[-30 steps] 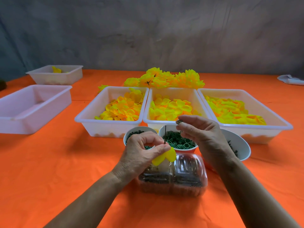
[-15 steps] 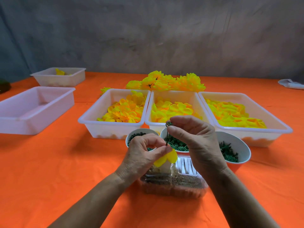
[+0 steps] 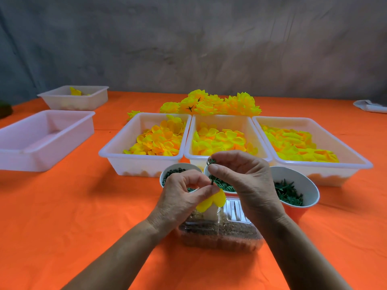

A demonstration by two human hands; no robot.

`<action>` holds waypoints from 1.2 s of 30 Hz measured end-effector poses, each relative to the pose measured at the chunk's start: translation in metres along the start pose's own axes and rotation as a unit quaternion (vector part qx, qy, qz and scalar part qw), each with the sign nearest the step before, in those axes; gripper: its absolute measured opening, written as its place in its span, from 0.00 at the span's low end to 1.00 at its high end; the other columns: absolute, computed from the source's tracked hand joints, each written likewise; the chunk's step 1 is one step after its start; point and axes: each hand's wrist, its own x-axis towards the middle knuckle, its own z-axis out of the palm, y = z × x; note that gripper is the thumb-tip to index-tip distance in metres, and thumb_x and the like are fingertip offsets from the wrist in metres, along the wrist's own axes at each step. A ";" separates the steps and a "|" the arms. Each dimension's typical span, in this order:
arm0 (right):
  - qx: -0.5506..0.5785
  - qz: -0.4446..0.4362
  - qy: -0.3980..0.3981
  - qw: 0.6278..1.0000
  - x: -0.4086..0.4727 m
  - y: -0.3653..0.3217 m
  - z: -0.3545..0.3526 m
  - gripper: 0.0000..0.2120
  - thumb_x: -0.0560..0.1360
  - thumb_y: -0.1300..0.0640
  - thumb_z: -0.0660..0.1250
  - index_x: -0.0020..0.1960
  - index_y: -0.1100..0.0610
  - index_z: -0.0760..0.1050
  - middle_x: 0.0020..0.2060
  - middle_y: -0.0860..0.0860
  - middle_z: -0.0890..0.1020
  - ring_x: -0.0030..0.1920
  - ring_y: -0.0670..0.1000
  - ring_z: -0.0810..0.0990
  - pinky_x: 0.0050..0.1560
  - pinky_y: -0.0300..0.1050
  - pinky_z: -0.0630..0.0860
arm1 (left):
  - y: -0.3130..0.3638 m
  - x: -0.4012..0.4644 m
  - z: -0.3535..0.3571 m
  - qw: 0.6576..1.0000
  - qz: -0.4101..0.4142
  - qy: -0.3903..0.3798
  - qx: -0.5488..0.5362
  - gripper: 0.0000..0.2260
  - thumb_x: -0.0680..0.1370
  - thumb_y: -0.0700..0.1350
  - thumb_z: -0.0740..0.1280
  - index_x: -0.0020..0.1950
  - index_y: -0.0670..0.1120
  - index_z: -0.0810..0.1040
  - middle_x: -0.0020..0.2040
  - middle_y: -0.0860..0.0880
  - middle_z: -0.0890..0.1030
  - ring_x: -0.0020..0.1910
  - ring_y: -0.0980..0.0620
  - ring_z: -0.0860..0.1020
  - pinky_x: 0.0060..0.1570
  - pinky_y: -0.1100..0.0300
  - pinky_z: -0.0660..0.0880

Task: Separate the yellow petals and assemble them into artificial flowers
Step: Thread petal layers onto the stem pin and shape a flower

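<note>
Left hand (image 3: 182,197) pinches petal (image 3: 211,200) and stem (image 3: 212,181); right hand (image 3: 245,181) pinches green ring (image 3: 211,161), hiding middle cup (image 3: 222,185); petal trays (image 3: 142,158) behind.

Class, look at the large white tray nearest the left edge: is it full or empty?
Empty, as far as shown. The left tray shows only its bare white floor, while the three middle trays hold yellow petals.

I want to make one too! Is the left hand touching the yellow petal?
Touching: the head view shows the left hand pinching the yellow petal.
</note>
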 end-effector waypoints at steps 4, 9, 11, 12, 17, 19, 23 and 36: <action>0.009 -0.003 0.003 1.000 0.000 -0.001 0.001 0.07 0.61 0.62 0.73 0.39 0.55 0.84 0.34 0.51 0.85 0.36 0.46 0.83 0.36 0.36 0.78 | 0.000 -0.001 0.000 1.000 0.001 -0.005 -0.004 0.07 0.67 0.52 0.73 0.35 0.50 0.81 0.35 0.50 0.80 0.37 0.53 0.77 0.42 0.50 0.74; 0.015 -0.007 0.008 1.000 -0.001 0.000 0.001 0.09 0.61 0.63 0.73 0.41 0.57 0.82 0.34 0.51 0.85 0.35 0.45 0.82 0.37 0.36 0.78 | -0.001 -0.001 -0.001 1.000 0.008 -0.007 0.001 0.05 0.67 0.52 0.73 0.35 0.52 0.81 0.35 0.50 0.80 0.37 0.54 0.77 0.42 0.52 0.74; 0.012 -0.006 0.011 1.000 -0.001 0.000 0.000 0.10 0.61 0.63 0.73 0.43 0.59 0.81 0.34 0.51 0.84 0.36 0.45 0.82 0.37 0.36 0.78 | -0.001 -0.001 -0.001 1.000 0.011 -0.006 0.006 0.05 0.68 0.51 0.73 0.34 0.53 0.81 0.35 0.51 0.80 0.37 0.54 0.77 0.42 0.52 0.74; 0.008 -0.007 0.011 1.000 -0.002 0.000 0.000 0.10 0.61 0.63 0.73 0.43 0.59 0.81 0.34 0.51 0.84 0.36 0.45 0.82 0.37 0.36 0.77 | -0.001 -0.001 -0.001 1.000 0.012 -0.006 0.008 0.05 0.68 0.52 0.73 0.34 0.53 0.80 0.35 0.51 0.80 0.37 0.54 0.77 0.42 0.52 0.74; -0.004 -0.008 0.010 1.000 -0.002 0.000 0.000 0.08 0.62 0.63 0.73 0.41 0.59 0.80 0.33 0.50 0.84 0.35 0.45 0.82 0.35 0.35 0.77 | -0.003 -0.001 -0.001 1.000 0.015 -0.005 0.009 0.05 0.68 0.51 0.73 0.35 0.52 0.81 0.35 0.50 0.80 0.37 0.54 0.78 0.41 0.55 0.74; -0.005 -0.007 0.011 1.000 -0.002 -0.001 0.000 0.08 0.61 0.63 0.73 0.40 0.59 0.80 0.32 0.50 0.84 0.34 0.45 0.82 0.35 0.35 0.76 | -0.003 0.000 -0.001 1.000 0.013 -0.004 0.010 0.04 0.69 0.48 0.74 0.35 0.51 0.81 0.35 0.50 0.80 0.36 0.54 0.78 0.41 0.56 0.74; -0.012 -0.005 0.011 1.000 -0.002 -0.002 0.000 0.09 0.61 0.62 0.74 0.41 0.59 0.81 0.33 0.51 0.84 0.35 0.46 0.82 0.36 0.36 0.77 | -0.003 -0.001 -0.001 1.000 0.012 -0.001 0.014 0.04 0.69 0.47 0.73 0.35 0.52 0.81 0.34 0.50 0.80 0.36 0.55 0.77 0.40 0.58 0.73; -0.017 -0.003 0.000 1.000 -0.002 0.002 -0.003 0.07 0.61 0.62 0.74 0.39 0.55 0.82 0.34 0.51 0.84 0.36 0.46 0.83 0.36 0.36 0.77 | -0.002 -0.002 -0.001 1.000 0.005 -0.007 0.011 0.05 0.70 0.49 0.73 0.36 0.50 0.81 0.37 0.45 0.81 0.37 0.51 0.78 0.41 0.53 0.74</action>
